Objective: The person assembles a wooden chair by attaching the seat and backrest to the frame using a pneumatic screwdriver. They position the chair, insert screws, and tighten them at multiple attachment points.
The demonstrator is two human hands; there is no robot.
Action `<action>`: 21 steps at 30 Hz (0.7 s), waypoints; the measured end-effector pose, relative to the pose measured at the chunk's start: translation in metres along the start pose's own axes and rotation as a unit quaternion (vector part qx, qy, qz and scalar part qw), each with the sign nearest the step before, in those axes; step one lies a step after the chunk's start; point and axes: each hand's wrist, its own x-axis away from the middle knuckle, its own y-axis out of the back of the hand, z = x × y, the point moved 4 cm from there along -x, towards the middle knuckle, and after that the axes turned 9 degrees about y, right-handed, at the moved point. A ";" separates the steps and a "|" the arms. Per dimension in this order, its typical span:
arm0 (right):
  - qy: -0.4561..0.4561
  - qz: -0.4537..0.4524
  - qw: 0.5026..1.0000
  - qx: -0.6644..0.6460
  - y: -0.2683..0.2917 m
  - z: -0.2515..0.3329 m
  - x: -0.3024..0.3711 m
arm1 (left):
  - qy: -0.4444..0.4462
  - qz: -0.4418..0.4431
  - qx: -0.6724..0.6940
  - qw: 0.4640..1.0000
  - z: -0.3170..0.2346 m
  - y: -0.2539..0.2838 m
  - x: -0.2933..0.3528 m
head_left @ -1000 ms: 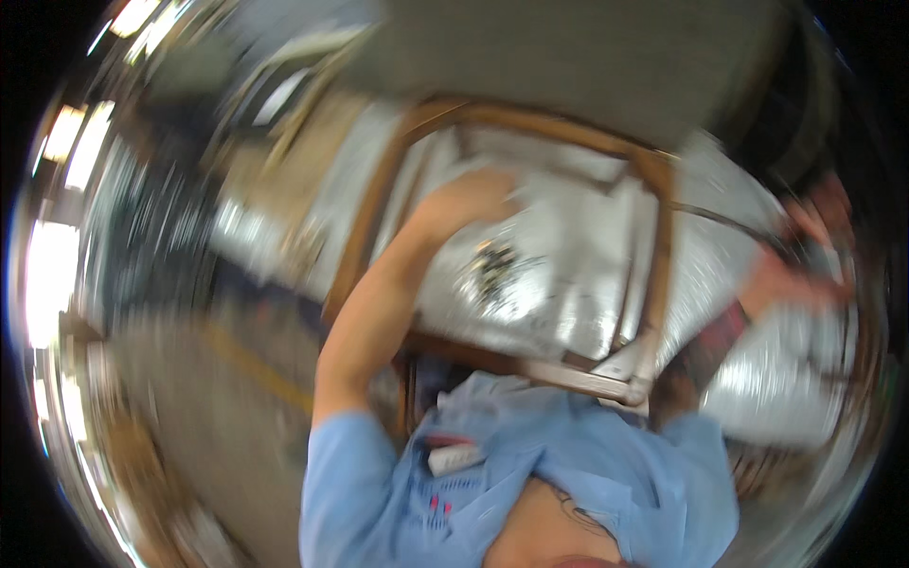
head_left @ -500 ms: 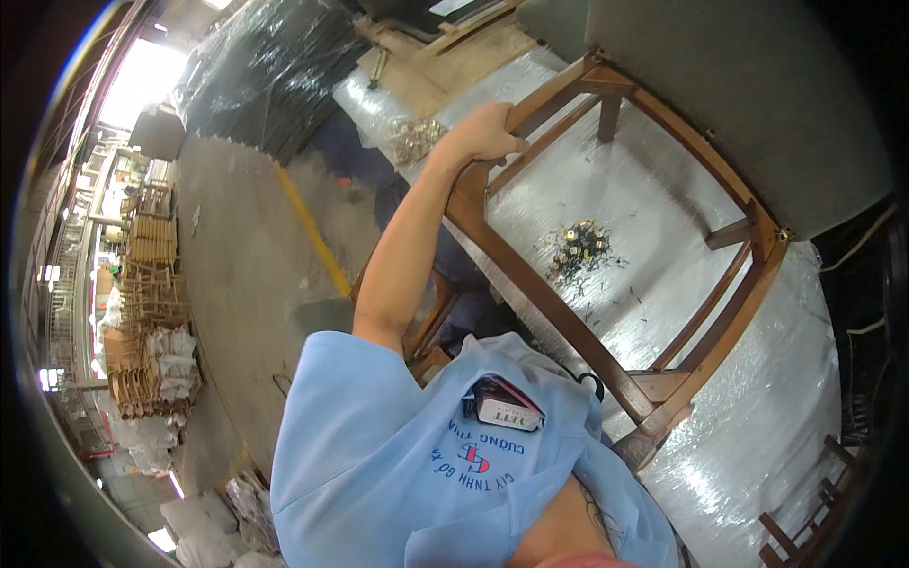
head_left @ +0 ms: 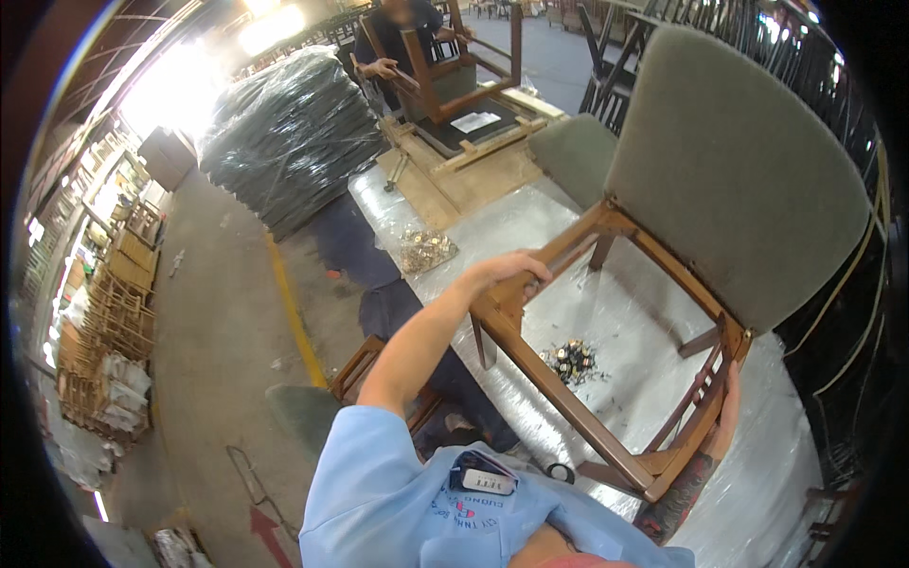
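Observation:
A wooden chair frame (head_left: pixel 568 407) with a grey upholstered backrest (head_left: pixel 739 180) stands on the plastic-covered table (head_left: pixel 776 464) before me. Its seat opening has no cushion, and the tabletop shows through. My left hand (head_left: pixel 511 273) is closed over the frame's left side rail, near the front corner. Around the right side rail, toward the back, my right hand (head_left: pixel 725 402) is wrapped from outside; part of its fingers is hidden by the wood. Through the opening shows a pile of small metal fasteners (head_left: pixel 572 362), with dark screws scattered about it.
A bag of small hardware (head_left: pixel 424 251) lies left of the chair. Farther off, a person (head_left: pixel 388 66) handles another wooden chair (head_left: pixel 445 99). A film-wrapped stack (head_left: pixel 284 133) stands far left; a grey-backed chair (head_left: pixel 303 412) is below the table's left side. Cables (head_left: pixel 843 350) hang at right.
My view has tilted up, bringing the full backrest and the other person into sight. My right hand now shows on the right rail. My left hand keeps its hold on the left rail.

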 end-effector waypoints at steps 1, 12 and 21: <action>-0.033 0.003 0.999 -0.023 0.002 -0.001 -0.012 | -0.017 -0.020 -0.011 1.000 0.001 -0.002 0.003; 0.015 0.020 0.996 -0.090 -0.019 -0.010 0.025 | -0.171 -0.054 -0.116 0.977 0.007 0.047 0.044; 0.162 0.246 0.950 -0.101 -0.206 0.058 0.101 | -0.334 -0.112 -0.098 0.931 -0.028 0.106 0.255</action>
